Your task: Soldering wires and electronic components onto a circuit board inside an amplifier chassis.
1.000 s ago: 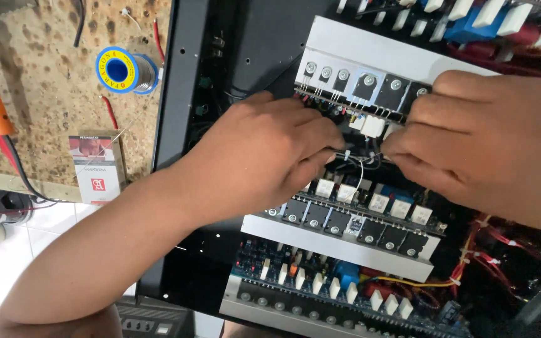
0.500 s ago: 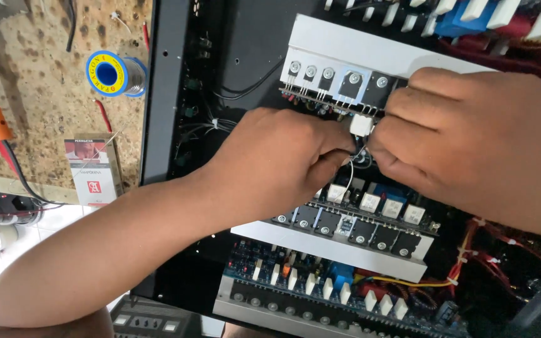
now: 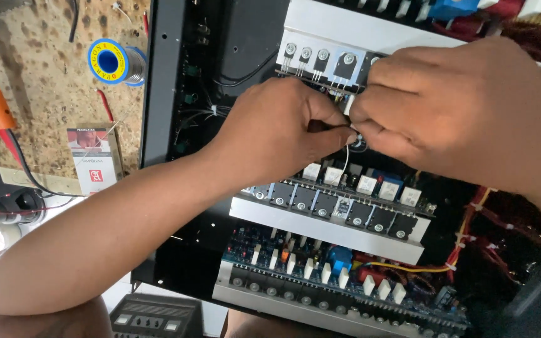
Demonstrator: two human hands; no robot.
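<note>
Your left hand (image 3: 283, 134) and right hand (image 3: 446, 112) meet fingertip to fingertip, both pinched shut on a thin white wire (image 3: 346, 164) that hangs just below the pinch. Just above the grip: a row of transistors (image 3: 320, 59) on a silver heatsink (image 3: 370, 31). Below it: white block resistors (image 3: 365, 183). Well off to the left lie a solder spool (image 3: 117, 61) and a small carton (image 3: 94, 159).

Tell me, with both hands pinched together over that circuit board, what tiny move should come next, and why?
Probably a gentle press straight down. The left hand and right hand meet fingertip to fingertip on a small white part just below the row of transistors, with a thin white wire hanging beneath.
</note>
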